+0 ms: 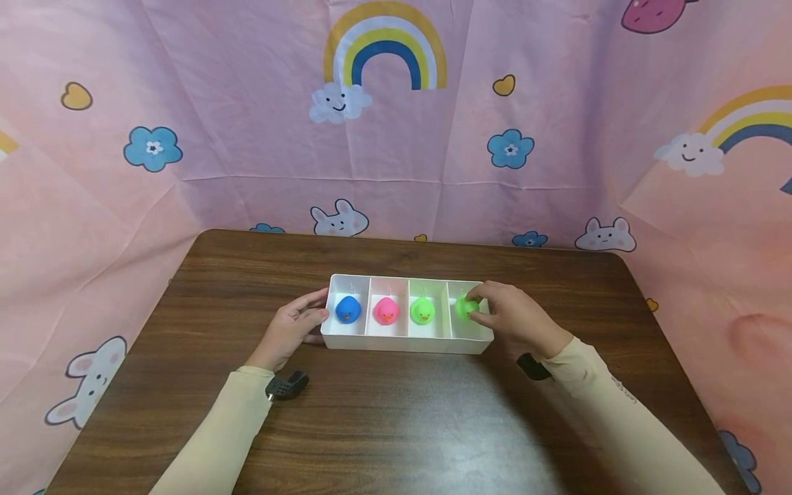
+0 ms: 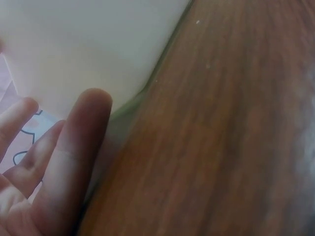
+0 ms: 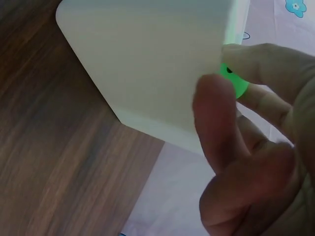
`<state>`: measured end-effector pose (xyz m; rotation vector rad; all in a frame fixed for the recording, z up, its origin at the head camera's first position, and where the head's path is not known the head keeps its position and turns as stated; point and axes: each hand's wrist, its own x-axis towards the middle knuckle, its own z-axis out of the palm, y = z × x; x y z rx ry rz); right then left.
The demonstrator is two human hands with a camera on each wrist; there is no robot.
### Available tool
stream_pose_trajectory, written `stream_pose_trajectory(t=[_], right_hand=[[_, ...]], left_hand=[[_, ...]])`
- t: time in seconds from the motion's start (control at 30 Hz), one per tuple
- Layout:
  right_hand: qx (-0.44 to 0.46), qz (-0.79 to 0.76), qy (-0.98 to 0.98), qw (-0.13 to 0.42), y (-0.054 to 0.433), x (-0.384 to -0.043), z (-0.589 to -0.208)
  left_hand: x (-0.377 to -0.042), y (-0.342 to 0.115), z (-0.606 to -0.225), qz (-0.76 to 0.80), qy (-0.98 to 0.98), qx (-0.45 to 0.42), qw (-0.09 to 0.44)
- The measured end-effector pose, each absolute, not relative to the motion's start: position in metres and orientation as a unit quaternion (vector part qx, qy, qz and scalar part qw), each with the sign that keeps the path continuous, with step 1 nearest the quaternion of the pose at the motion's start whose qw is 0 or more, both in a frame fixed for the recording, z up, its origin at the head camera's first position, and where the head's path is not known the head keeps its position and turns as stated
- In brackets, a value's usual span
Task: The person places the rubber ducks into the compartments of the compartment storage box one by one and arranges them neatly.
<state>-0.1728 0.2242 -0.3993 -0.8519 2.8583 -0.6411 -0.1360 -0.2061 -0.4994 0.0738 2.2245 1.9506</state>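
Note:
A white box with a row of compartments stands on the table. A blue rubber duck, a pink rubber duck and a green rubber duck sit in separate compartments, from the left. Another green duck is at the rightmost compartment, where my right hand pinches it between thumb and fingers. The hand partly covers that duck, and only a green sliver shows in the right wrist view. My left hand rests against the box's left end, its fairly straight fingers spread along that wall.
The brown wooden table has rounded far corners. Behind it and at both sides hangs a pink cloth printed with rainbows, flowers and rabbits. A dark strap piece is at the left wrist, and another at the right.

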Motion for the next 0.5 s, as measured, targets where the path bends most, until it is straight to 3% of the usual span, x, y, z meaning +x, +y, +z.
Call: stream_pose_trajectory(t=[0.5], right_hand=[[-0.279, -0.167, 0.943, 0.065, 0.2141, -0.1785, -0.4069]], left_hand=[[-0.1356, -0.2052, -0.4984, 0.656, 0.749, 0.024, 0.088]])
